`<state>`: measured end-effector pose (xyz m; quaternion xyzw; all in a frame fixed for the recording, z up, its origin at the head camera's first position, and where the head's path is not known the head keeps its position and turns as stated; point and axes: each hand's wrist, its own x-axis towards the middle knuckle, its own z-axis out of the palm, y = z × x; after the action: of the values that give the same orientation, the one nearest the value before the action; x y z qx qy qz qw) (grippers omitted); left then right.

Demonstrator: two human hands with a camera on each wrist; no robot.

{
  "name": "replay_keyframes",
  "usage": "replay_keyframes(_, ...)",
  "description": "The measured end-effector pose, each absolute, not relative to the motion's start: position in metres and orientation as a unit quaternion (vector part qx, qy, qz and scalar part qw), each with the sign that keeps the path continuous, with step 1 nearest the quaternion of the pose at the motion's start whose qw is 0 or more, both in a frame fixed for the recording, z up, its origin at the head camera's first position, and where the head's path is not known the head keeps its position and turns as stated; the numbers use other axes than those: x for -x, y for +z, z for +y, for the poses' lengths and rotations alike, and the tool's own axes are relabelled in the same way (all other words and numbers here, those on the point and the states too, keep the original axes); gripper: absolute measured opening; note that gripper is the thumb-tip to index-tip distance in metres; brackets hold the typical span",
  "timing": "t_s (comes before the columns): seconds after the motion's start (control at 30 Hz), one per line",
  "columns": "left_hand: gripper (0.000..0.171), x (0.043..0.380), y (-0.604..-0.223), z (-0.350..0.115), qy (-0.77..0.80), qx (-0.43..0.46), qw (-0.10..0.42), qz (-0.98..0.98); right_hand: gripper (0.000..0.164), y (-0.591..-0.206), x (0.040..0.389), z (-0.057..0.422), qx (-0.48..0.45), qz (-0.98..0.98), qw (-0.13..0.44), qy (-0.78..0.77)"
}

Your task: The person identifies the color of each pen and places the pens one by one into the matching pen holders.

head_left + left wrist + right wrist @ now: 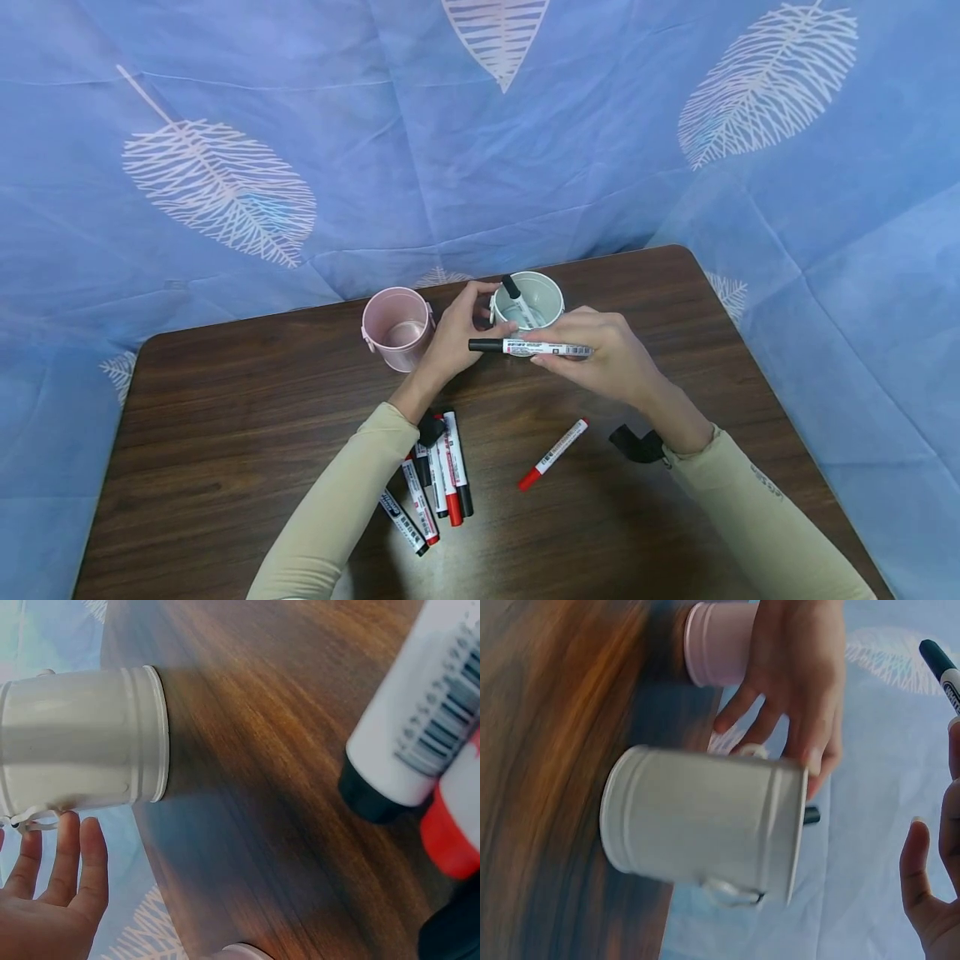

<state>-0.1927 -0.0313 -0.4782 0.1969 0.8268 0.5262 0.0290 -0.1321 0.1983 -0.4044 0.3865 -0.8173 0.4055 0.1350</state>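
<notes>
My right hand pinches a black-capped white marker between thumb and fingers. It is held level above the near side of a pale green small bucket. Inside that bucket another black-capped marker leans, its cap above the rim. My left hand rests at the bucket's left side with fingers mostly straight. Its fingertips touch the small side handle in the left wrist view. In the right wrist view, the held marker shows at the right edge and the bucket stands on the table.
A pink bucket stands left of the green one. Several black and red markers lie together near the left forearm. A single red-capped marker lies on the dark wooden table. Blue leaf-patterned cloth hangs behind.
</notes>
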Motion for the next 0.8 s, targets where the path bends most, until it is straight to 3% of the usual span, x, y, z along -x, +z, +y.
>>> replay_keyframes(0.23, 0.064, 0.193, -0.476, -0.03, 0.515, -0.185, 0.028, 0.836, 0.037, -0.409, 0.15, 0.216, -0.354, -0.843, 0.149, 0.376)
replay_keyframes(0.8, 0.066, 0.192, -0.472, -0.03, 0.492, -0.184, 0.03, 0.85, 0.028, -0.416, 0.172, 0.232, -0.278, -0.895, 0.103, 0.333)
